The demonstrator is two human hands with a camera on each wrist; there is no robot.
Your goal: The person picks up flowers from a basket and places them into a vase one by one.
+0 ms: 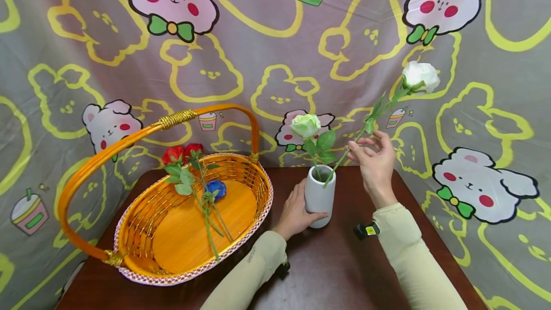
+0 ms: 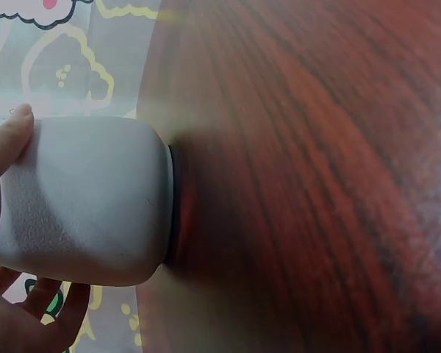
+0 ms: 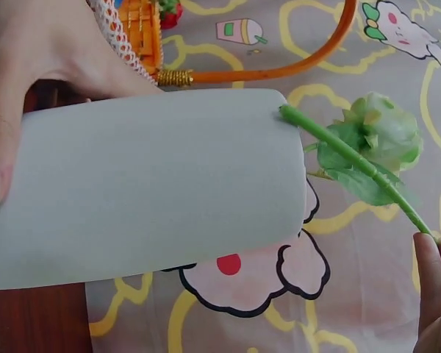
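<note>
A white vase [image 1: 319, 204] stands upright on the table, and my left hand [image 1: 297, 212] grips it around the side. In the left wrist view, the thumb and fingers lie on opposite sides of the vase [image 2: 95, 202]. My right hand [image 1: 374, 161] pinches the stem of a white rose [image 1: 419, 78], whose bloom leans up to the right. The cut end of its stem [image 3: 331, 140] is at the vase rim, overlapping the outer wall; whether it touches is unclear. A pale green rose [image 1: 305, 126] with leaves stands in the vase.
Left of the vase is an orange wicker basket [image 1: 269, 190] with a tall arched handle [image 1: 129, 135]. Red roses [image 1: 174, 155] and a blue rose [image 1: 216, 189] lie in it. Behind the brown table [image 1: 327, 271] hangs a patterned cloth [image 1: 267, 51].
</note>
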